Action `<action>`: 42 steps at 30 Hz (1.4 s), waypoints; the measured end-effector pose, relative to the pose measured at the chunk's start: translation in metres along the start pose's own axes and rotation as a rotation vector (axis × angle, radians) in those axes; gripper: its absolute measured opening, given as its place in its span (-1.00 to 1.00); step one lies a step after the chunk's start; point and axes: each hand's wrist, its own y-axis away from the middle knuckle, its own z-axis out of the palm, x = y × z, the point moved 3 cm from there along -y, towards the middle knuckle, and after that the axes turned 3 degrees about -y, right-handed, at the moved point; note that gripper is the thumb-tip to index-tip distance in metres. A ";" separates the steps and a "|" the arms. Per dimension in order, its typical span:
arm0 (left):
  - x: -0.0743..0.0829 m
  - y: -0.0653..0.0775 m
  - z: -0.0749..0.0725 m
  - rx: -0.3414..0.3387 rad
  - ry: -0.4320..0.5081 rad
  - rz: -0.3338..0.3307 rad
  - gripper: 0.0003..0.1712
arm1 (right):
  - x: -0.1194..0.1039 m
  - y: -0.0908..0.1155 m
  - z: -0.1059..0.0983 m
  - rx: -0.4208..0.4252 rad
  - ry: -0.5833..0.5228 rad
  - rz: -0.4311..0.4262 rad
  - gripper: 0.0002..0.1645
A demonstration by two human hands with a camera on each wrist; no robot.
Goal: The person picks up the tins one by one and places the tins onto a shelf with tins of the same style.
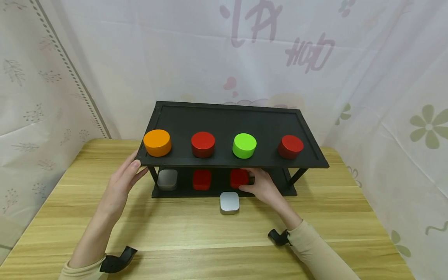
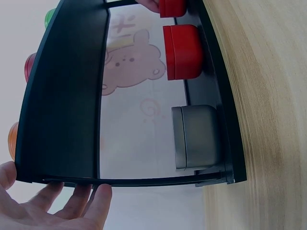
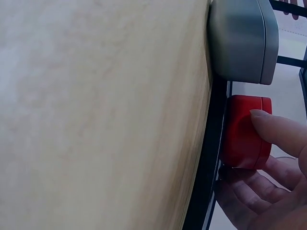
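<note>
My right hand point(image 1: 260, 186) reaches in beneath the top board and pinches a red rounded-square tin point(image 3: 242, 132) on the lower tier, thumb on one side and fingers curled round another. My left hand point(image 1: 120, 182) holds the left end of the black two-tier rack point(image 1: 224, 120), with a digit over the top corner and others against the end. Left of the held tin, another red square tin point(image 1: 202, 179) and a grey square tin point(image 2: 196, 136) stand on the lower tier. A silver square tin point(image 1: 229, 203) sits on the table before the rack.
Along the top tier's front stand an orange round tin point(image 1: 157, 143), a red one point(image 1: 203, 144), a bright green one point(image 1: 244, 146) and another red one point(image 1: 290, 147). Slanted supports join the tiers. A patterned curtain point(image 1: 196, 58) hangs behind the wooden table point(image 1: 175, 237).
</note>
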 end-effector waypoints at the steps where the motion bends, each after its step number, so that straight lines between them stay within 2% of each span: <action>1: 0.000 0.000 0.000 -0.001 0.005 0.004 -0.48 | 0.000 0.000 0.000 -0.002 -0.003 0.003 -0.29; 7: 0.000 -0.001 0.000 -0.009 0.024 0.027 -0.48 | -0.003 0.001 0.000 -0.013 -0.012 0.016 -0.30; 42: 0.000 0.000 0.001 0.000 0.011 0.016 -0.48 | -0.002 0.003 0.003 -0.013 0.008 -0.007 -0.30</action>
